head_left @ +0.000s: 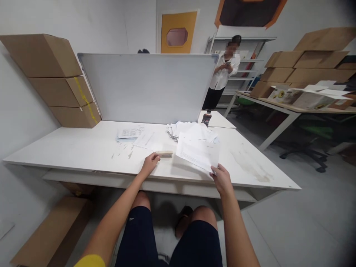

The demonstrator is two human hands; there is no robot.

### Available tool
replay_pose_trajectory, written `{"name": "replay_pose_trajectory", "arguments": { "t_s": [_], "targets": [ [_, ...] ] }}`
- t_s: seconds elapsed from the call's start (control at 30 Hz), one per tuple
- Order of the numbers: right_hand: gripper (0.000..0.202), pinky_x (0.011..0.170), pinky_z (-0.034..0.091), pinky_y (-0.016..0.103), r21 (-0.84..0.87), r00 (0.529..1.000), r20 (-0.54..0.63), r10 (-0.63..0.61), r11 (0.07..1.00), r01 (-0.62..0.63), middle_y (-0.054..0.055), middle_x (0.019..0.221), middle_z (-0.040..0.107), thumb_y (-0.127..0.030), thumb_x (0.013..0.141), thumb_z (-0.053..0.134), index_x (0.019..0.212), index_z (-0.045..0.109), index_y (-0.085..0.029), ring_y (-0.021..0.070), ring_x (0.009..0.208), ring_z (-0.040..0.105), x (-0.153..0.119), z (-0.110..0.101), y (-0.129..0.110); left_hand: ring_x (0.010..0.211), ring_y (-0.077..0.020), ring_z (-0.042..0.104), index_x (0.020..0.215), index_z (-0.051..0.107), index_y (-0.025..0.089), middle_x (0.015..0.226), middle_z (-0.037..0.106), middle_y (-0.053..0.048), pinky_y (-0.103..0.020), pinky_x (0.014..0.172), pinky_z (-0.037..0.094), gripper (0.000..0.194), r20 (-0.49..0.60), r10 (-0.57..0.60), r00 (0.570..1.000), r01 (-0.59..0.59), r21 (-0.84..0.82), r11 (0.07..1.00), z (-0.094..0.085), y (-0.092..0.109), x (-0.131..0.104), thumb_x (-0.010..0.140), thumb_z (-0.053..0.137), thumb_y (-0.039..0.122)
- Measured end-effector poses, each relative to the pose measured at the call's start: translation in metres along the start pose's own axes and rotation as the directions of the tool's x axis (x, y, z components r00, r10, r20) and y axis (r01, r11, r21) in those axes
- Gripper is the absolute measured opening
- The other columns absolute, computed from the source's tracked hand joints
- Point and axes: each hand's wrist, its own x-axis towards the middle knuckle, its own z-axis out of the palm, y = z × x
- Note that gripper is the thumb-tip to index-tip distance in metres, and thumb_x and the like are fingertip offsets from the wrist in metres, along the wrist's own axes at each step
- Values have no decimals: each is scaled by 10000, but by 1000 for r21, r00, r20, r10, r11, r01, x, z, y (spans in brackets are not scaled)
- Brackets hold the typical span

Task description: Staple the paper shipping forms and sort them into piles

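Observation:
My left hand is closed at the near edge of the white table, thumb and fingers pinching one end of a slim beige two-armed clip. The clip lies low over the tabletop and points right; its exact kind is too small to tell. In my right hand a printed white paper sheet is pinched by its lower right corner, tilted above the table. Behind that sheet spreads a loose pile of papers. Farther left lie a few printed sheets, with small dark scraps in front of them.
A whiteboard stands along the table's back edge. Stacked cardboard boxes rise at the left end. A dark bottle stands behind the papers. Beyond, a person holds a phone; another table carries boxes at right.

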Motion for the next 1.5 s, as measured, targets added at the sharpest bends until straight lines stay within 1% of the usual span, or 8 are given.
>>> {"name": "replay_pose_trajectory", "arguments": {
  "t_s": [0.1, 0.2, 0.3, 0.4, 0.63, 0.77, 0.97, 1.5],
  "targets": [
    [343, 475, 434, 211, -45, 999, 46, 5, 999, -3, -5, 711, 603, -337, 480, 700, 782, 629, -191, 112, 593, 502, 14, 1, -8, 991, -226, 604, 959, 632, 201, 976, 668, -84, -380, 922, 459, 207, -20, 237, 971, -227, 212, 950, 6, 3, 14, 885, 447, 255],
    [306, 451, 420, 229, -176, 996, 82, 40, 984, -25, -8, 636, 584, -329, 486, 653, 749, 627, -174, 110, 524, 480, 22, 6, -8, 1161, -273, 529, 1173, 597, 170, 1182, 624, -136, -430, 1017, 400, 328, 93, 323, 942, -333, 392, 858, 17, -1, 33, 861, 509, 220],
    [264, 405, 367, 229, -298, 997, 57, 56, 954, -36, -23, 568, 545, -332, 501, 585, 713, 603, -175, 102, 449, 440, 25, 7, -1, 1150, -303, 529, 1279, 555, 158, 1208, 613, -152, -450, 999, 397, 439, 235, 253, 938, -340, 500, 797, 28, -10, 44, 845, 565, 226],
    [227, 397, 345, 230, -348, 999, 30, 16, 937, -5, -38, 545, 517, -335, 524, 533, 692, 577, -189, 98, 416, 418, 26, 3, 6, 1062, -293, 557, 1286, 566, 167, 1111, 644, -139, -429, 930, 420, 403, 293, 197, 936, -335, 563, 756, 32, -16, 46, 892, 492, 213],
    [232, 399, 341, 228, -384, 996, 91, 20, 923, 17, -34, 561, 536, -329, 553, 521, 716, 602, -183, 101, 415, 430, 24, -1, 6, 1063, -291, 548, 1340, 532, 175, 1125, 635, -139, -410, 922, 408, 436, 304, 175, 937, -330, 596, 732, 31, -10, 45, 914, 454, 222],
    [218, 412, 364, 230, -400, 995, 101, -4, 915, 44, -33, 563, 537, -331, 567, 523, 708, 603, -185, 102, 421, 435, 22, 0, 4, 1192, -290, 502, 1394, 475, 194, 1284, 584, -141, -431, 1000, 367, 478, 291, 267, 919, -391, 568, 725, 32, -5, 44, 916, 461, 220],
    [221, 411, 345, 230, -430, 994, 112, -5, 901, 53, -45, 537, 508, -338, 591, 513, 729, 597, -188, 101, 414, 416, 23, 1, 3, 1138, -260, 542, 1218, 625, 230, 1209, 637, -103, -416, 947, 408, 347, 361, 344, 867, -486, 457, 745, 32, -2, 43, 926, 443, 193],
    [215, 397, 337, 231, -390, 992, 126, 17, 920, 34, -50, 545, 489, -337, 627, 516, 764, 602, -196, 109, 452, 414, 28, -1, 5, 996, -304, 517, 1094, 645, 213, 1042, 638, -115, -456, 855, 384, 348, 380, 238, 894, -431, 581, 690, 44, 3, 48, 810, 483, 96]
  ]
}}
